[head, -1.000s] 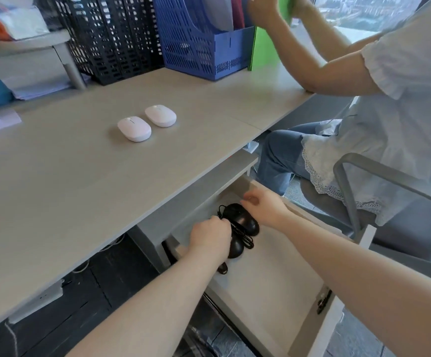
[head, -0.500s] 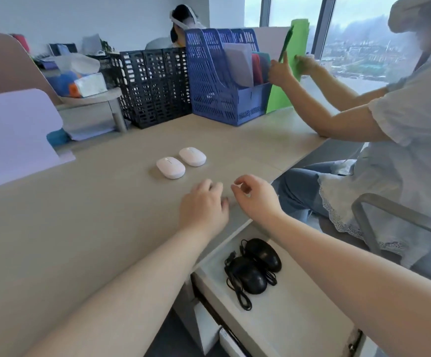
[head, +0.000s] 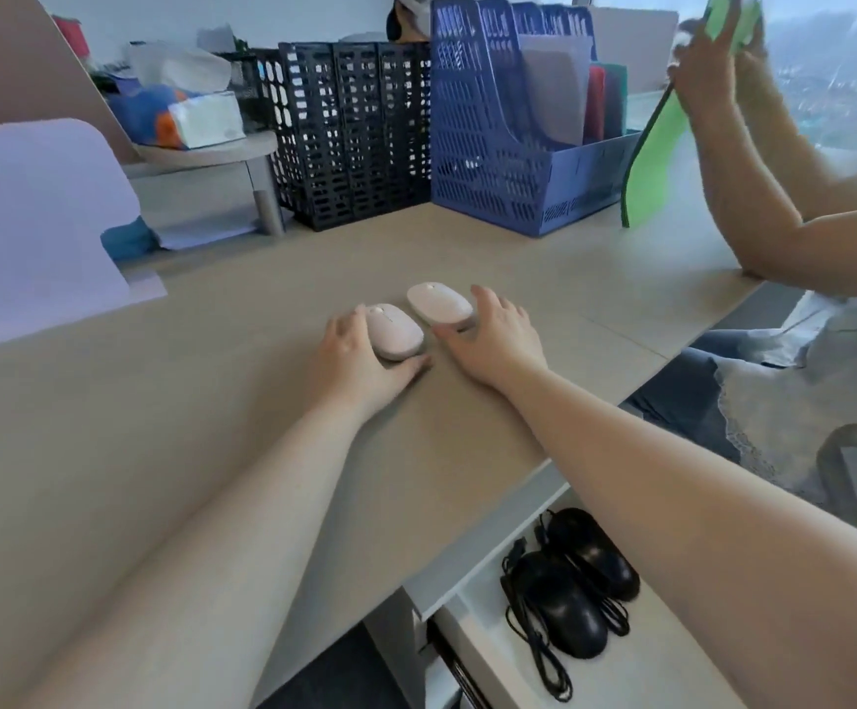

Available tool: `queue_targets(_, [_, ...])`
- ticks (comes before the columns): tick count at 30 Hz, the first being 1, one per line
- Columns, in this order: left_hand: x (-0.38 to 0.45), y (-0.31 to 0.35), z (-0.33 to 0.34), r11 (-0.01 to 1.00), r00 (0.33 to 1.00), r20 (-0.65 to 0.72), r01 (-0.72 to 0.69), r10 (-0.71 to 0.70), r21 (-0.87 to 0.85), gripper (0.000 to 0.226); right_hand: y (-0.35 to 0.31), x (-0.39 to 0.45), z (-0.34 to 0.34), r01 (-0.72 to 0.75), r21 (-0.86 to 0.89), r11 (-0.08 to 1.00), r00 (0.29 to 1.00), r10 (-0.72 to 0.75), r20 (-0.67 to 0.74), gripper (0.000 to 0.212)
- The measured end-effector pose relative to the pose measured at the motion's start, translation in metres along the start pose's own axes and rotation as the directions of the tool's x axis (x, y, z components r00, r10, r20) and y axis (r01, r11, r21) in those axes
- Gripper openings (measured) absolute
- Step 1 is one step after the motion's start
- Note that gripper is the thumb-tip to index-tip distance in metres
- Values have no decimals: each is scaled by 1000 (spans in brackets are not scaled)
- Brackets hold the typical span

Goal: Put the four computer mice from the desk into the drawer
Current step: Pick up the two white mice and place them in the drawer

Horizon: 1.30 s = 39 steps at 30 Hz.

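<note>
2 black mice (head: 572,585) already in drawer (head: 636,652). Left hand (head: 360,360) and right hand (head: 493,337) each cupped around 1 white mouse (head: 394,331) (head: 439,303) on counter (head: 211,401), not lifted. Risk: smooth shells slip from loose grips over the edge.

Two mice side by side mid-desk (head: 211,452): near mouse (head: 394,331) left, far mouse (head: 440,303) right and slightly behind. Left hand (head: 360,360) against near mouse's left side, right hand (head: 498,340) against far mouse's right side. Two corded mice (head: 577,580) lie together in open drawer (head: 672,657), below desk's front edge, right. File racks (head: 416,130) along desk's back.
</note>
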<state>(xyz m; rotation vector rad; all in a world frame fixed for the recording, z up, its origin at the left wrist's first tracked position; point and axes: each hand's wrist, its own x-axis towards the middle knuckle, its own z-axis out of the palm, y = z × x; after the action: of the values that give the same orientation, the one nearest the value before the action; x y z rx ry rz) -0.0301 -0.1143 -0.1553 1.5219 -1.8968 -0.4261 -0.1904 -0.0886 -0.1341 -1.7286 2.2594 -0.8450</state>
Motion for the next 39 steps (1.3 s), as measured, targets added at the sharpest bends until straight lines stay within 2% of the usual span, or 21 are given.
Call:
queue_targets(3, [15,2,0,1000,998,62,27,-27,-2,105,-2,17,6,24,-2,1000,1000,-24,4,74])
queue_targets(5, [22,3,0,999,994,100,40,-42,16,106,-4,25,9,21,-7,1000,1000,-21,11,75])
queue_targets(9, [23,8,-2,998,989,135,49,-55,45,100,-7,30,10,31,-42,999,1000,-31,2,60])
queue_targets(17, [-2,18,-12,996,987,146,56,-66,73,114,-4,5,3,-15,-12,1000,1000,14,-26,52])
queue_targets(20, [-21,25,-17,996,986,150,63,-71,61,114,0,-15,-4,-26,11,1000,999,26,-22,50])
queue_targets(24, [-53,35,-25,995,985,150,81,-90,66,112,6,-49,-21,-65,55,996,998,64,15,66])
queue_targets(33, [-140,67,-33,998,974,216,66,-68,14,114,46,-163,-58,-74,241,968,994,91,-62,49])
queue_targets(39, [-205,110,-12,995,981,192,-46,27,94,105,104,-209,-87,-184,247,951,979,200,-41,68])
